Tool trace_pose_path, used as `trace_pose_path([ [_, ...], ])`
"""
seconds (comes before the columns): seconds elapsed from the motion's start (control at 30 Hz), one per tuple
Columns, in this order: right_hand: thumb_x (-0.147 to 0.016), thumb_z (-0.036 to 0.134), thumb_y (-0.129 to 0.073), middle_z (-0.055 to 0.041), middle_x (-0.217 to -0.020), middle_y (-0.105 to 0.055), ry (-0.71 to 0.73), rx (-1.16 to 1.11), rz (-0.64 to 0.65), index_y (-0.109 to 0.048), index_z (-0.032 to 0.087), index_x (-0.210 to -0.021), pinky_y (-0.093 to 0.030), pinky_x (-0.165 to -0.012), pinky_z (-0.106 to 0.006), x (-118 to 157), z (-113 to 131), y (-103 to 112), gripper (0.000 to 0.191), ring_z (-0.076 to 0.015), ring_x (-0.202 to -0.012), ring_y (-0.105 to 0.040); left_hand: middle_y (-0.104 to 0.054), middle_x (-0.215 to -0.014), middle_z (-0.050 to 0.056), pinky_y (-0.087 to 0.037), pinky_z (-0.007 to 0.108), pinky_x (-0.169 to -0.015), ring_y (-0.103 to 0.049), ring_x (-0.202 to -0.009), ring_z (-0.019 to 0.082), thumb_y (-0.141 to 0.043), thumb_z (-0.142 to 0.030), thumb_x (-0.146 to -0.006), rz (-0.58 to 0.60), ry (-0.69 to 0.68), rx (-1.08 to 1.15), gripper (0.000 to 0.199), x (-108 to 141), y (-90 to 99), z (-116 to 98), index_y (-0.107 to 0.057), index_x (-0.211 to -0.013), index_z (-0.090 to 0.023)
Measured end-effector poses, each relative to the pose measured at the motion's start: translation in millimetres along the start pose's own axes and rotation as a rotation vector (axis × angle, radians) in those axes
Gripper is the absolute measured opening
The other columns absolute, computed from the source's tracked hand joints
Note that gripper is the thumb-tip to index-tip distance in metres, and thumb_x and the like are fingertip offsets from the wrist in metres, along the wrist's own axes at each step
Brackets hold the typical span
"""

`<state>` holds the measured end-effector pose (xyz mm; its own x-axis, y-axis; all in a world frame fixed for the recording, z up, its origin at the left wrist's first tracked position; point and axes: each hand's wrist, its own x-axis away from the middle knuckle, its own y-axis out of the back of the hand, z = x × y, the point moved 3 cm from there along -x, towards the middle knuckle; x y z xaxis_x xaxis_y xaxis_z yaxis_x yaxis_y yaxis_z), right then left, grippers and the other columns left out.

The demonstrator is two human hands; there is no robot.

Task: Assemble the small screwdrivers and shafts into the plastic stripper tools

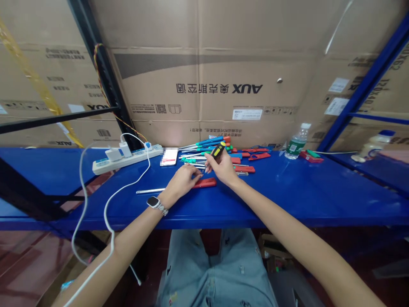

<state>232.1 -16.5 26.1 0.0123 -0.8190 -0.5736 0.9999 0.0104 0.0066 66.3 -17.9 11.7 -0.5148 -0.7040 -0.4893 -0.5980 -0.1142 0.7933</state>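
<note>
My right hand grips a screwdriver by its black and yellow handle, with the blade end slanting down towards my left hand. Fingers pinched together, my left hand is close to the screwdriver's tip; what it holds is too small to make out. Beneath it lies a tool with a red handle and a long silver shaft, partly hidden by the hand. Behind both hands is a pile of tools with red handles, blue handles and green parts.
A white power strip with plugs and trailing white cables is on the left. A phone lies beside the pile. To the right stand a water bottle and a red box on the blue tabletop. Cardboard backs the table.
</note>
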Motion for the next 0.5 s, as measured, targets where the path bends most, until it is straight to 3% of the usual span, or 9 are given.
trace_pose_path([
  [0.23, -0.088, 0.061, -0.069, 0.0054, -0.063, -0.063, -0.012, 0.049, 0.019, -0.046, 0.027, -0.092, -0.051, -0.041, -0.028, -24.5, 8.0, 16.7, 0.041, -0.0154, -0.044, -0.061, -0.074, -0.08, 0.006, -0.052, 0.039, -0.077, -0.066, -0.081, 0.025, -0.066, -0.022, -0.092, 0.03, 0.04, 0.042, 0.013, -29.9, -7.8, -2.3, -0.072, -0.081, -0.02],
  [0.33, -0.085, 0.059, -0.073, 0.0042, -0.064, -0.065, -0.03, 0.024, -0.009, -0.046, 0.026, -0.09, -0.052, -0.042, -0.029, -23.7, 11.6, 26.8, 0.042, -0.0156, -0.044, -0.062, -0.075, -0.095, 0.007, -0.053, 0.04, -0.082, -0.067, -0.092, 0.026, -0.071, -0.032, -0.092, 0.02, 0.027, 0.099, 0.012, -29.8, -5.2, -6.0, -0.071, -0.093, -0.02],
  [0.4, -0.085, 0.059, -0.072, 0.0048, -0.063, -0.064, -0.069, -0.009, -0.061, -0.045, 0.026, -0.089, -0.051, -0.04, -0.028, -21.8, 10.8, 35.4, 0.043, -0.015, -0.042, -0.06, -0.071, -0.115, 0.009, -0.053, 0.043, -0.089, -0.065, -0.105, 0.028, -0.079, -0.049, -0.084, -0.005, 0.015, 0.117, 0.042, -23.5, -2.3, -10.7, -0.067, -0.115, -0.022],
  [0.5, -0.086, 0.057, -0.072, 0.0061, -0.059, -0.062, -0.138, -0.033, -0.078, -0.045, 0.027, -0.089, -0.046, -0.035, -0.027, -20.2, 6.7, 46.2, 0.041, -0.0139, -0.037, -0.056, -0.068, -0.117, 0.009, -0.051, 0.047, -0.093, -0.064, -0.106, 0.031, -0.078, -0.061, -0.081, 0.123, 0.041, 0.062, 0.052, -12.2, -6.1, -18.8, -0.066, -0.114, -0.023],
])
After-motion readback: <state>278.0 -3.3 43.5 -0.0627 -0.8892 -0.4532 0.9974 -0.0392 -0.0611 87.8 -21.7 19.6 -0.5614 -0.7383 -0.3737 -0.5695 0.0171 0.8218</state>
